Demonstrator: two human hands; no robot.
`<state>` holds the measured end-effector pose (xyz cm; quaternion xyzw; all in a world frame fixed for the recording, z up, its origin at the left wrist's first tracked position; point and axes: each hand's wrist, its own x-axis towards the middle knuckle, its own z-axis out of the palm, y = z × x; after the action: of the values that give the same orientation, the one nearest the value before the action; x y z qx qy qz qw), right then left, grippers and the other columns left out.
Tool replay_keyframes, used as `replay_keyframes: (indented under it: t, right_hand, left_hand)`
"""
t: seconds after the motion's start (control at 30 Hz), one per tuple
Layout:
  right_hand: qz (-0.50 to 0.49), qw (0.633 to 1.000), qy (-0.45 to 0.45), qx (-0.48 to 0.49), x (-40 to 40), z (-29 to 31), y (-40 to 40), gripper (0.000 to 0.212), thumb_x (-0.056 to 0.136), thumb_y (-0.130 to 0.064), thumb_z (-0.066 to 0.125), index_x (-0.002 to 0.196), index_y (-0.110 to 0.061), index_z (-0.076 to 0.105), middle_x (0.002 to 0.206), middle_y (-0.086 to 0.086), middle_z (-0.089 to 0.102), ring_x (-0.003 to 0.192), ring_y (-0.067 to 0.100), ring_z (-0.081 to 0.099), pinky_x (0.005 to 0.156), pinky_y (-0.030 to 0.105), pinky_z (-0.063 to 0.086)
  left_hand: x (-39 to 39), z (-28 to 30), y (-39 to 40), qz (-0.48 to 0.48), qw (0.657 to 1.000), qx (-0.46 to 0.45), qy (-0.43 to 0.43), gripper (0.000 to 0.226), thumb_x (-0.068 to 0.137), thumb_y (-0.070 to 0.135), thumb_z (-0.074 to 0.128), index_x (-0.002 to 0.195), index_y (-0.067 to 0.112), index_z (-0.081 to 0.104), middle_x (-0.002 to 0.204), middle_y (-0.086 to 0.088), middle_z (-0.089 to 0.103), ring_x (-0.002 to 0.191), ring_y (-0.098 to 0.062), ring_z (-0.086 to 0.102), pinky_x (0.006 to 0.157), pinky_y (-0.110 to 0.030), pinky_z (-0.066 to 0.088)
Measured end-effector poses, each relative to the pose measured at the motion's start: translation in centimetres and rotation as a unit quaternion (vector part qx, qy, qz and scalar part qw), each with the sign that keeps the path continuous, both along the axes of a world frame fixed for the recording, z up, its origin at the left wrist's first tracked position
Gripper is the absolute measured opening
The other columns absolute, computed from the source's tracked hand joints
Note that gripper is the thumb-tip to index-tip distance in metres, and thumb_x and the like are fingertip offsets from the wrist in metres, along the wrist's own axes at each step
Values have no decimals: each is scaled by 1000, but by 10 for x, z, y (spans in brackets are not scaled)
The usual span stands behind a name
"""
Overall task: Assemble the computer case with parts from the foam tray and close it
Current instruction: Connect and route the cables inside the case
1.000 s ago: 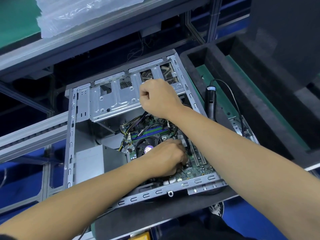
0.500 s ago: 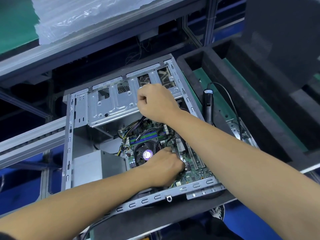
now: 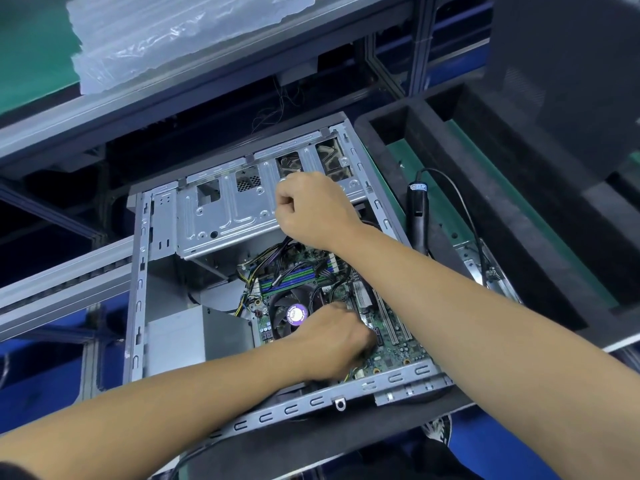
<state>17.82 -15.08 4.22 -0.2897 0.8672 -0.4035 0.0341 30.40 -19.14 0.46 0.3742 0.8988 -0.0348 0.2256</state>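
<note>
The computer case [image 3: 221, 271] lies on its side with the open face up, which looks deliberate: that way the motherboard [image 3: 388, 344] sits flat at the bottom and both hands can come down on it from above. The case is bare grey steel, its side panel off, a folded drive cage [image 3: 239, 216] spanning the far end and a plain metal box, probably the power supply [image 3: 194, 337], in the near-left corner. Just right of that box sits the round cooler fan [image 3: 294, 313] with a purple sticker at its hub, coloured cables running from it toward the cage. The left hand [image 3: 332, 344] is down on the board just right of the fan, fingers curled under; I cannot tell what it holds or presses, if anything. The right hand [image 3: 311, 209] is up at the cage's near edge, fingers rolled into a fist, seemingly over a black cable, perhaps keeping it clear of the board; I can't be sure of that grip. Right of the case lies the black foam tray [image 3: 519, 216], and in the channel nearest the case rests a corded electric screwdriver [image 3: 417, 216], within easy reach.
</note>
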Motion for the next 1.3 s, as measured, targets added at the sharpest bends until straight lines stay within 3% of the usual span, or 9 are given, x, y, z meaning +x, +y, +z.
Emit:
replay_keyframes:
  t: [0.3, 0.8, 0.97, 1.13, 1.3]
  right_hand:
    - [0, 1000, 1, 2, -1, -1, 0, 22, 79, -3, 50, 60, -12, 44, 74, 12, 61, 64, 23, 48, 56, 30, 41]
    - [0, 1000, 6, 4, 0, 0, 0, 18, 79, -3, 51, 63, -9, 47, 74, 13, 62, 66, 26, 53, 58, 33, 47]
    - [2, 1000, 2, 9, -1, 0, 0, 21, 79, -4, 51, 61, -13, 45, 74, 12, 63, 68, 27, 56, 57, 31, 45]
    - [1, 1000, -3, 3, -1, -1, 0, 26, 79, -4, 51, 58, -15, 41, 70, 7, 57, 64, 22, 47, 52, 25, 34]
    - [3, 1000, -2, 3, 0, -1, 0, 23, 79, -4, 51, 60, -13, 42, 70, 7, 55, 65, 22, 47, 54, 27, 35]
  left_hand:
    - [0, -3, 1, 16, 1000, -14, 7, 12, 75, 10, 52, 67, 16, 46, 64, -10, 55, 59, -28, 39, 71, -30, 26]
    - [0, -6, 2, 11, 998, -56, 23, 8, 72, 6, 53, 71, 13, 56, 67, -9, 58, 61, -27, 44, 70, -29, 22]
    - [-2, -6, 3, 47, 998, -31, 10, 7, 70, 9, 53, 71, 12, 59, 68, -11, 60, 59, -29, 39, 72, -29, 26]
    - [-1, -5, 4, 21, 998, -61, 19, 8, 72, 7, 53, 69, 15, 53, 69, -12, 60, 60, -29, 41, 70, -29, 20]
    - [-2, -7, 4, 13, 997, -69, 26, 11, 71, 4, 53, 71, 15, 56, 70, -11, 62, 60, -29, 42, 70, -29, 22]
